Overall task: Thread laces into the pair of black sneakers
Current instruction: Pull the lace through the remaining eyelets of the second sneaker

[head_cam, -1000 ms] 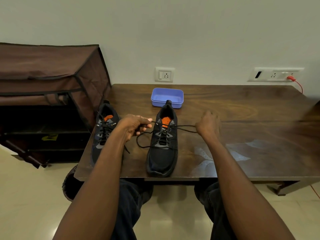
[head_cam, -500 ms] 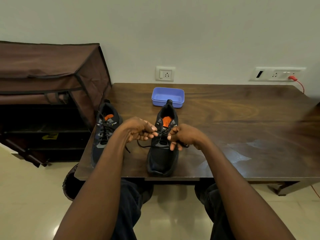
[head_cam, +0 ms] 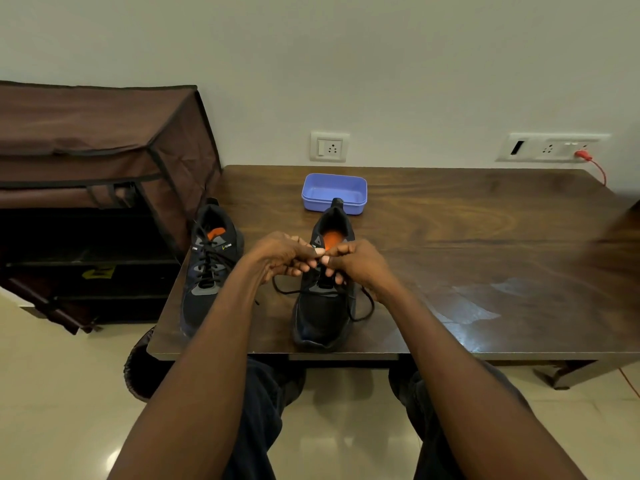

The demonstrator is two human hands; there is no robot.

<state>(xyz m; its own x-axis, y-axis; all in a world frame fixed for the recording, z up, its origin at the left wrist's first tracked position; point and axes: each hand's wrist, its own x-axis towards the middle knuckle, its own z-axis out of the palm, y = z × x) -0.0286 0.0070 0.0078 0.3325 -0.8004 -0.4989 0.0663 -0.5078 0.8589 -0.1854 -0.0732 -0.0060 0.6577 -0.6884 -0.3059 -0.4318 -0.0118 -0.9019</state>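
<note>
Both hands — left (head_cam: 282,254), right (head_cam: 356,259) — pinch the lace (head_cam: 363,311) over the right sneaker (head_cam: 322,313).

Blk sneakers (head_cam: 320,306), orange insoles; blue tub (head_cam: 334,192).

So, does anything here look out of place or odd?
Nothing is damaged or spilled. Only the left sneaker stands at the table corner, toe near the edge. Both hands pinch the lace over the right sneaker.

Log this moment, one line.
left hand: pinches lace | right hand: pinches lace | over right sneaker | left sneaker: laced
</note>
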